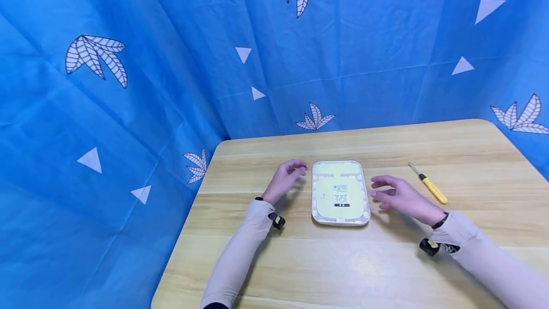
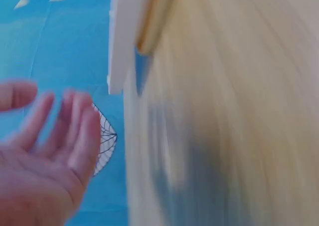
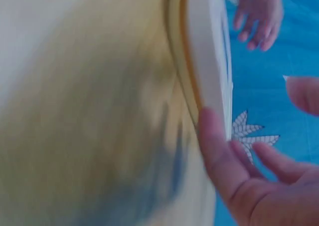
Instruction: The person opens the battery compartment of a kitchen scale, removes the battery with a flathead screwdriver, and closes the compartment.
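Observation:
A white, flat device with rounded corners (image 1: 328,206) lies on the table with a printed label facing up. Just off its left side is my left hand (image 1: 285,180), fingers loosely bent and holding nothing; in the left wrist view the palm of that hand (image 2: 50,156) shows. My right hand (image 1: 405,198) hovers by the device's right side, thumb and fingers spread with nothing between them. From the right wrist, one finger overlaps the side of the device (image 3: 207,51); whether it touches cannot be told. Both wrist views are blurred.
A screwdriver with a yellow handle (image 1: 435,191) lies to the right, beyond my right hand. The wooden table (image 1: 266,271) ends at a blue curtain (image 1: 377,61) printed with leaves and triangles, which hangs behind it and along the left.

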Demonstrator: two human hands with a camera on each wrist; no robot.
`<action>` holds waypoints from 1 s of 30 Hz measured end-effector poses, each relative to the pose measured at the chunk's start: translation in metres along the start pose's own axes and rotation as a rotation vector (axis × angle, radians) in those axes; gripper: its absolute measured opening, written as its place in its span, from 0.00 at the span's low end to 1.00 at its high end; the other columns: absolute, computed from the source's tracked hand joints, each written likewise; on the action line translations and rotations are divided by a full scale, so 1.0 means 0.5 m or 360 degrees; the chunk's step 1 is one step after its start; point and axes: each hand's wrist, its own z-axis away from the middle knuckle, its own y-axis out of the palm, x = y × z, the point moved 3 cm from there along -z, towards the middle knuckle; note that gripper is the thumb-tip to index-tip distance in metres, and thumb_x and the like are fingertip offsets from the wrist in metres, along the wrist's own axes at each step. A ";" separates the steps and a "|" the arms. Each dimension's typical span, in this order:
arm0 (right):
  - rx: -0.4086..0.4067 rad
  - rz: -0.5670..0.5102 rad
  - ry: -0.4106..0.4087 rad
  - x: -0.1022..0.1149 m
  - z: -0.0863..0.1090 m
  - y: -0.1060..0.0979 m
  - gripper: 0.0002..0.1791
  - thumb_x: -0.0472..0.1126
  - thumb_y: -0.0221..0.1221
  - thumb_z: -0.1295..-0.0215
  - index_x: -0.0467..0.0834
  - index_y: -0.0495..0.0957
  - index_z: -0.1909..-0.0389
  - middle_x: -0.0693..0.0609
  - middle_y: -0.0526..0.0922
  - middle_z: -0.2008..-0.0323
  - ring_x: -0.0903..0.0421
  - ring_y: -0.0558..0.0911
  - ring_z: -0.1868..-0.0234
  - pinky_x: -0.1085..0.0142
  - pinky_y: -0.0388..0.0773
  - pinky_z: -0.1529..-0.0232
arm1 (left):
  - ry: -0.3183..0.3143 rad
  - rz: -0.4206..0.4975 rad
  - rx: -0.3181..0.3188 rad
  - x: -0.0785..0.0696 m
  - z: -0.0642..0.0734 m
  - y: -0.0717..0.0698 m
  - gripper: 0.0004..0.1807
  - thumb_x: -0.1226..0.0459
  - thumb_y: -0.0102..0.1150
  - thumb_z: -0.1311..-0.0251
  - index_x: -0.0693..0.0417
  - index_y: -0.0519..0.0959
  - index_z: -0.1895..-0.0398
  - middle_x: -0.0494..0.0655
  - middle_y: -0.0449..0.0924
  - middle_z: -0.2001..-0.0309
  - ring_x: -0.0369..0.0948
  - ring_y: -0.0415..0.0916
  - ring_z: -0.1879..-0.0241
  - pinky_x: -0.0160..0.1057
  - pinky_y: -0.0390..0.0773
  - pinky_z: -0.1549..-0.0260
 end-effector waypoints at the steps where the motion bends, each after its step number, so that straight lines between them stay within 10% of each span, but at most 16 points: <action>1: 0.0013 -0.0068 0.0061 -0.002 0.002 0.004 0.39 0.47 0.58 0.30 0.29 0.53 0.29 0.27 0.61 0.31 0.33 0.75 0.39 0.57 0.87 0.51 | -0.0056 0.0133 -0.0042 0.005 -0.006 0.000 0.18 0.60 0.54 0.30 0.56 0.76 0.41 0.56 0.80 0.44 0.49 0.79 0.47 0.51 0.82 0.42; 10: 0.0113 -0.0460 0.0277 -0.024 0.014 0.033 0.39 0.42 0.52 0.27 0.28 0.44 0.26 0.27 0.55 0.31 0.49 0.76 0.42 0.51 0.84 0.44 | -0.0432 0.0781 -0.0106 0.027 -0.026 0.027 0.26 0.57 0.45 0.26 0.59 0.65 0.30 0.60 0.65 0.29 0.57 0.63 0.29 0.54 0.63 0.26; 30: 0.0265 -0.0750 0.0299 -0.032 0.045 0.073 0.42 0.46 0.49 0.24 0.25 0.38 0.27 0.22 0.58 0.32 0.41 0.82 0.44 0.53 0.82 0.41 | -0.0501 0.0957 -0.0017 0.032 -0.065 0.086 0.28 0.57 0.41 0.25 0.60 0.61 0.27 0.54 0.63 0.26 0.49 0.60 0.26 0.45 0.61 0.24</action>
